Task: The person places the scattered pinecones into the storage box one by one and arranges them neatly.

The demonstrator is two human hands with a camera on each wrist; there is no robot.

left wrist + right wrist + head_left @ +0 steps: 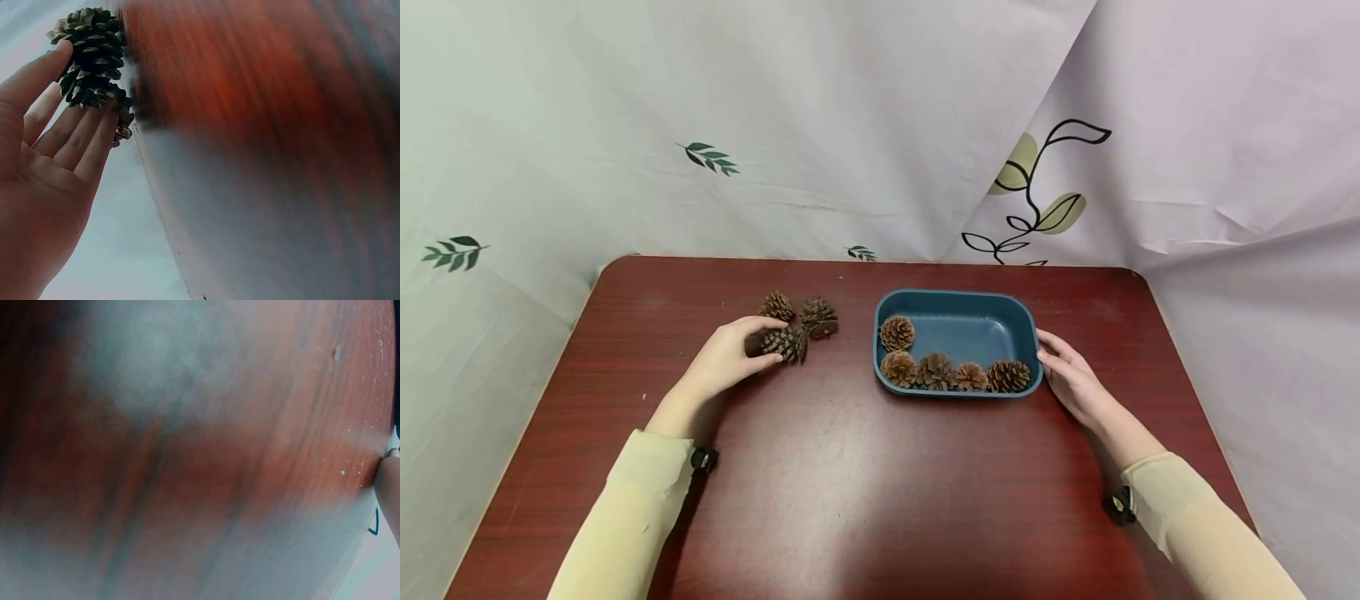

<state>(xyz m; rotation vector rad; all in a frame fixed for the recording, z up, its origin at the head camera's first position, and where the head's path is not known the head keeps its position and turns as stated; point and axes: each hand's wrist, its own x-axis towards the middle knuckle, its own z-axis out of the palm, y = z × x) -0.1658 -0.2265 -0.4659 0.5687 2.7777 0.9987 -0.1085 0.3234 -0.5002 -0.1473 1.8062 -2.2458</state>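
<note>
My left hand [727, 357] pinches a dark brown pine cone [785, 342] between thumb and fingers, at the left part of the table. The left wrist view shows the thumb tip on the scales of this pine cone [94, 59] and the other fingers behind it. Two more pine cones, one at the back left [777, 307] and one at the back right [818, 317], lie close by. My right hand [1072, 385] touches the right wall of a blue rectangular box [958, 329], its fingers fairly straight along the outside. Only a bit of that hand shows in the right wrist view.
Several pine cones [936, 372] sit inside the box along its left and front walls. The dark red wooden table [850, 500] ends at a pale curtain [850, 125] with leaf prints behind it. Dark bands with small devices are on both wrists.
</note>
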